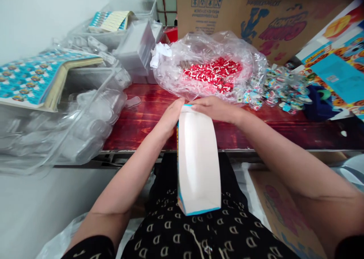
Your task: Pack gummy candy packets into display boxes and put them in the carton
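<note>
An open cardboard box [199, 156], white inside with blue edges, extends from the table's front edge toward my lap. My left hand [173, 114] grips its far left corner, fingers closed along the side. Across the far end lies my right hand [212, 106], its fingers bent over the blue rim. The two hands almost meet at that end, and some fingertips are hidden behind the cardboard. Just beyond them sits a clear plastic bag [176, 71] with many small red and white pieces [218, 71] inside.
Left is a clear bin [93, 153] of transparent plastic pieces, with printed sheets [31, 75] on top. Small colourful wrapped items [284, 85] are heaped right, near a dark blue object [318, 103] and a printed display box [338, 69]. Behind stands a large carton [222, 20].
</note>
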Tool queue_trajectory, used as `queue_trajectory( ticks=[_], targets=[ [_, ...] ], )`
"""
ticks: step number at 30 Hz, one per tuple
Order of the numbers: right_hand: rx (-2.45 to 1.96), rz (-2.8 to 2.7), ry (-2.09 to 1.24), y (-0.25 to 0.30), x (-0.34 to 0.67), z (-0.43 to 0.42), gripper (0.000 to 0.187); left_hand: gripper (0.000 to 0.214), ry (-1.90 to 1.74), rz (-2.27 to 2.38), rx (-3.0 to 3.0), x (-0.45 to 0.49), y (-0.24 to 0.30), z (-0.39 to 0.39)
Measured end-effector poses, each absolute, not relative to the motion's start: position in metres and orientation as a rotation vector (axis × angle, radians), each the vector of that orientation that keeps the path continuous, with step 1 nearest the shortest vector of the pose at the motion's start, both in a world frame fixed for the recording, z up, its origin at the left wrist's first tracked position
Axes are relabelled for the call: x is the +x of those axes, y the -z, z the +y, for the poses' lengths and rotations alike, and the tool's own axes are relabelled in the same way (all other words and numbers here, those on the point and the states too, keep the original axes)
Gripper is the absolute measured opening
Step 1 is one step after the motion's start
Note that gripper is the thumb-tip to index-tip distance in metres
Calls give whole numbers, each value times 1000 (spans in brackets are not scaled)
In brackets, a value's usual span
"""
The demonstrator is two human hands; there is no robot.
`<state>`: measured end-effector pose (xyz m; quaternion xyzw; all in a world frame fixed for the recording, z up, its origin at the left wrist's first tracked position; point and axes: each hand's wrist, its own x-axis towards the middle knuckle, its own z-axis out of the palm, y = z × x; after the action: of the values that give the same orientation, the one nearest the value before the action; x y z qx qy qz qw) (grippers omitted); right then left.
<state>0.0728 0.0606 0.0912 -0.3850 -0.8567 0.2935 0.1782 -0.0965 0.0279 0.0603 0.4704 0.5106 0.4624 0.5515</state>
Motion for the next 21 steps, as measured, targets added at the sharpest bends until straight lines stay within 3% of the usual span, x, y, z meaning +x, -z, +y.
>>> queue_trajectory(
  ticks=[3, 8, 10, 13, 17, 21],
  targets=[
    [-1045, -2326, -1015, -91, 85, 61, 27, 41, -1108, 1172, 1058, -100, -58, 28],
    [-1239, -2164, -646, -77, 77, 52, 22, 37, -1152, 1193, 1042, -91, -58, 28],
    [-1258, -2124, -602, -73, 74, 51, 24, 47, -1139, 1154, 988, -89, -60, 27],
    [-1216, -1968, -761, -71, 75, 51, 24, 62, -1133, 1024, 935, -91, -63, 23],
    [-1144, -1555, -1050, -65, 74, 48, 25, 58, -1220, 900, 995, -92, -61, 17],
    [-1124, -1313, -1060, -54, 58, 40, 27, 51, -1349, 980, 1100, -87, -55, 16]
  ],
)
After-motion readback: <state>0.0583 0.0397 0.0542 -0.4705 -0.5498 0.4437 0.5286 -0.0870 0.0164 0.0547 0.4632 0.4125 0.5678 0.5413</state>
